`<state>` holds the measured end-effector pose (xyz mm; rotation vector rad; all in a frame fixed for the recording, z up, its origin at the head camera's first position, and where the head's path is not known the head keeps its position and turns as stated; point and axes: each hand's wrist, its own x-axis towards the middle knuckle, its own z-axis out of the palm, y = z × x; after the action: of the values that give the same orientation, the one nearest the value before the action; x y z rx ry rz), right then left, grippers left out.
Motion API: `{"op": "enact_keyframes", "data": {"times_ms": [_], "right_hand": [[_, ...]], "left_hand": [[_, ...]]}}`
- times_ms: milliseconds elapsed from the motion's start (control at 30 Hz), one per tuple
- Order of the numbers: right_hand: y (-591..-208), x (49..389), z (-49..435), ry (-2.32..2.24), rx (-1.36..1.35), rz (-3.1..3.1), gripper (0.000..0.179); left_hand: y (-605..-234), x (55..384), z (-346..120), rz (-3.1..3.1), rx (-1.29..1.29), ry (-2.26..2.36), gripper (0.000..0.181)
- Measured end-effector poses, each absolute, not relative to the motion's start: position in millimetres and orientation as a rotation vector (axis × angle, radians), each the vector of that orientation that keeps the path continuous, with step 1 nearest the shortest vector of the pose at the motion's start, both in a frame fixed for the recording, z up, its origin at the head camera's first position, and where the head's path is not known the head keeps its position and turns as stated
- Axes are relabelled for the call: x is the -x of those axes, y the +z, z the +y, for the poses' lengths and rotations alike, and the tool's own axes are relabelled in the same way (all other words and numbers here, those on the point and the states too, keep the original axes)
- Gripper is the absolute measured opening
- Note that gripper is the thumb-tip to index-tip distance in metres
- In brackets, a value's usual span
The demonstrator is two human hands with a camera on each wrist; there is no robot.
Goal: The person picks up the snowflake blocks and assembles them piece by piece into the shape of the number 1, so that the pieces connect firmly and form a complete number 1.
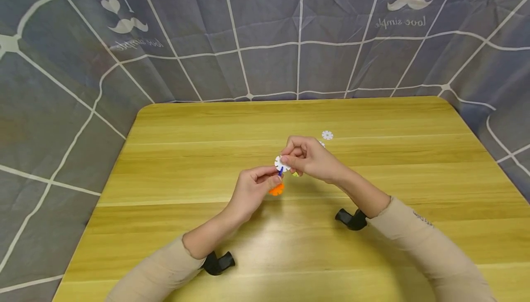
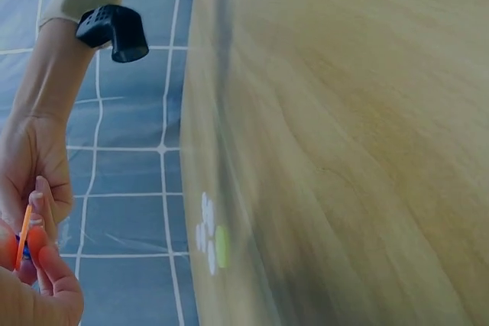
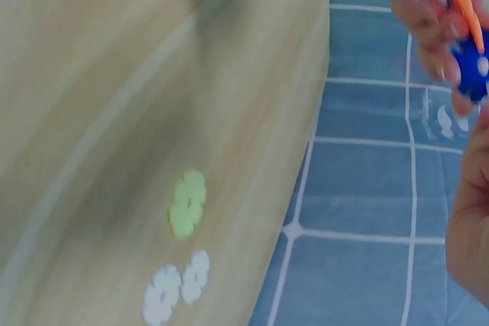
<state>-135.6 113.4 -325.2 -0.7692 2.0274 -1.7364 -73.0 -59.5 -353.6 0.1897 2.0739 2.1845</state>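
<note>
The bare left hand [image 1: 253,186] pinches between thumb and fingers, its left forearm [image 1: 216,234] slanting up from the near left. Just farther and right, the bare right hand [image 1: 311,157] pinches likewise, fingers bent; its right forearm [image 1: 366,194] slants from the near right. Long beige fabric sleeves [image 1: 422,242] stop short of both wrists.

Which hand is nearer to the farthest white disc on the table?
Right. In the head view, the right hand is just below-left of that white disc; the left hand is farther down and left.
</note>
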Motion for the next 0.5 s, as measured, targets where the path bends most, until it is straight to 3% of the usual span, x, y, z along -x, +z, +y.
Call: {"op": "enact_keyframes", "data": {"times_ms": [500], "right_hand": [[-339, 123, 110, -1.804, 0.647, 2.121, 0.007]], "left_hand": [[-357, 76, -63, 2.040, -0.186, 2.158, 0.023]]}}
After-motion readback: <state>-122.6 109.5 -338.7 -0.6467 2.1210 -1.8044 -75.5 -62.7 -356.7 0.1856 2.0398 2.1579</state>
